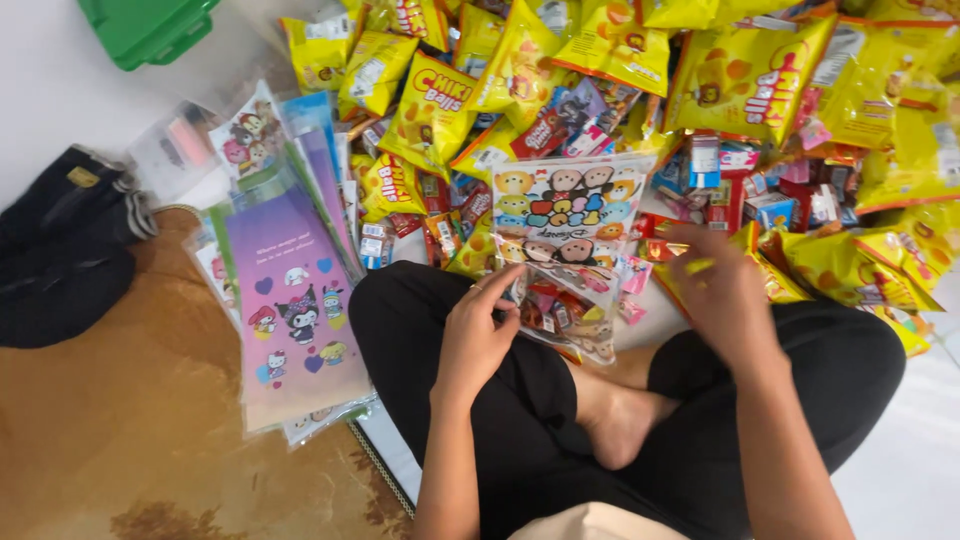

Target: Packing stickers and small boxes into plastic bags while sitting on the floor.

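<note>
I sit cross-legged in black trousers. My left hand (478,330) grips the lower edge of a clear plastic bag (566,215) printed with round cartoon faces; the bag holds several small wrapped sweets. My right hand (722,292) hovers, blurred, over the pile of yellow snack packets (745,80) and small red packets to the bag's right, with what looks like a yellow packet under its fingers. Whether it grips that packet is unclear.
A stack of cartoon-printed gift bags (295,300) lies on the floor to my left. A black cloth bundle (60,250) sits at far left on a brown mat (130,440). A green plastic box (145,25) is at the top left.
</note>
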